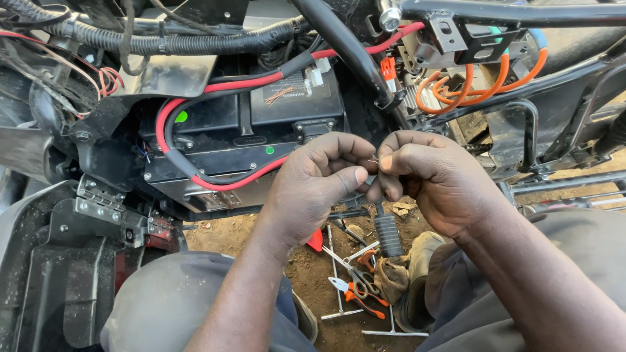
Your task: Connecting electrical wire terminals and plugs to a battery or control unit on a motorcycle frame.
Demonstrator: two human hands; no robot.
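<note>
My left hand (319, 186) and my right hand (427, 176) meet in front of an opened electric motorcycle. Between their pinched fingertips is a thin wire end with bare copper strands (374, 159). Both hands grip that wire, thumbs and forefingers pressed together. Just behind the hands sits the black battery box (274, 120), with a thick red cable (215, 182) and a black cable looping across it. A black footpeg (388, 234) hangs right below my hands.
Orange cables (469, 88) coil at the upper right under the black frame tubes (521, 13). On the dirt below lie orange-handled pliers (358, 293), metal rods and a rag (391, 277). Black body panels (59, 261) stand at the left. My knees fill the bottom.
</note>
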